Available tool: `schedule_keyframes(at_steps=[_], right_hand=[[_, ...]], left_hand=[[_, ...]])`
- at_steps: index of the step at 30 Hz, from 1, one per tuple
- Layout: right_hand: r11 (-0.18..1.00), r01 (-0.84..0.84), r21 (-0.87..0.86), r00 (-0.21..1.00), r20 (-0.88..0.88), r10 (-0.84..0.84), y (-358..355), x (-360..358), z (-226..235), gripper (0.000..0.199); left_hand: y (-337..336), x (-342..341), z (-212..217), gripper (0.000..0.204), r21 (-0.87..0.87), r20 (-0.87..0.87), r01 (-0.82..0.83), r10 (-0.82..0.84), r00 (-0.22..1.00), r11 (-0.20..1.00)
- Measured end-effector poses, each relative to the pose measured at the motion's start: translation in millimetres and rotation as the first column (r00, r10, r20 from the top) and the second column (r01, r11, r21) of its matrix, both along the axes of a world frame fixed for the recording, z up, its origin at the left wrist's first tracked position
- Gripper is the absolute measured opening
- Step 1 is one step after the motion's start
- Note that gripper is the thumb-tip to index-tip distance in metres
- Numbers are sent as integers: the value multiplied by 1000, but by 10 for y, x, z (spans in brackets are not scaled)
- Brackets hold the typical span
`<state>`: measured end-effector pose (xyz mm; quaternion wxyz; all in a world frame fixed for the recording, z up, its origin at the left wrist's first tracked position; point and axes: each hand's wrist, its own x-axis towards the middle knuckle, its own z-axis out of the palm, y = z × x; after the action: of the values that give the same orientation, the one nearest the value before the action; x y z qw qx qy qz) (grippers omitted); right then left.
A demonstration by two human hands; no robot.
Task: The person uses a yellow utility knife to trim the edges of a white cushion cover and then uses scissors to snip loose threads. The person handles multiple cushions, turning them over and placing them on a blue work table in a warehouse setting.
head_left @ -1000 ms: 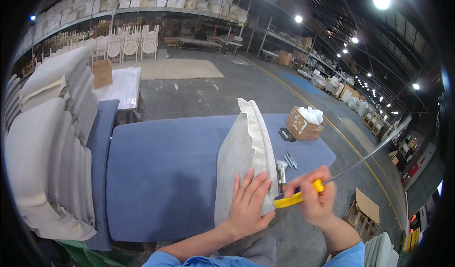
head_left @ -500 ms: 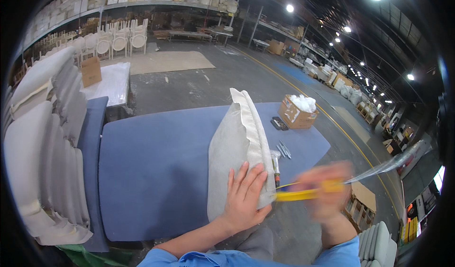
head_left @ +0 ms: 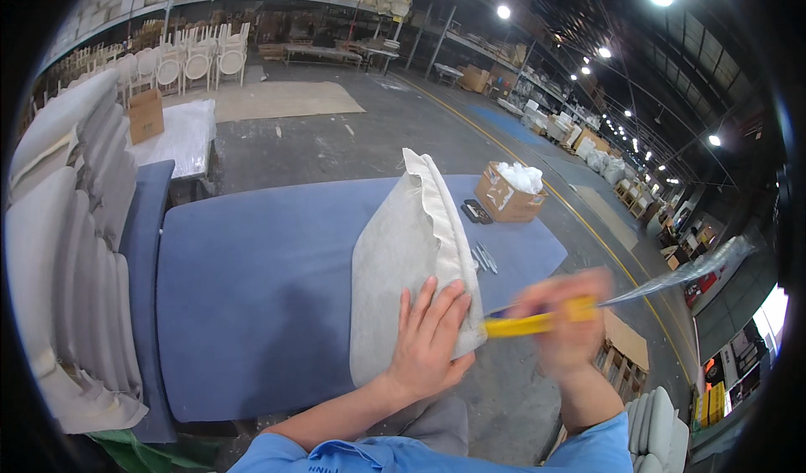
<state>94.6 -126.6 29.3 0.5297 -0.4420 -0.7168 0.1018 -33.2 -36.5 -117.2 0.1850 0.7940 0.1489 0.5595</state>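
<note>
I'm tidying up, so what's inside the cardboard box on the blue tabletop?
Soft-looking white material rises above the rim of the cardboard box; anything beneath it is covered.

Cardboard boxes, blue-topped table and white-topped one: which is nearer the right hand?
The box heaped with white filling, on the blue-topped table, is nearer the right hand; the other box stands far left on the white-topped table.

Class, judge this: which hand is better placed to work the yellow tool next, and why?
Probably the right hand: it grips the yellow tool, whose tip appears to meet the cushion's right edge. The left hand lies spread on the cushion, better suited to steadying it.
</note>
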Motion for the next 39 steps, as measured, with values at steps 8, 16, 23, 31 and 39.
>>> schedule_keyframes(at_steps=[8,16,23,31,39], right_hand=[[934,161,320,863,-504,24,-157,47,104,13],[959,79,271,951,-310,10,31,-70,-424,17],[953,-7,302,875,-459,152,-29,-60,-234,16],[946,-63,319,887,-416,200,101,138,-352,13],[903,-61,426,760,-566,319,-56,145,4,15]], left_hand=[[68,-123,31,80,-4,20,-27,27,999,1000],[65,-226,38,77,6,-10,-71,71,997,997],[74,-201,61,79,41,-35,-122,124,992,992],[45,-141,31,78,62,-1,-106,107,994,992],[104,-189,32,76,72,-1,-133,134,991,988]])
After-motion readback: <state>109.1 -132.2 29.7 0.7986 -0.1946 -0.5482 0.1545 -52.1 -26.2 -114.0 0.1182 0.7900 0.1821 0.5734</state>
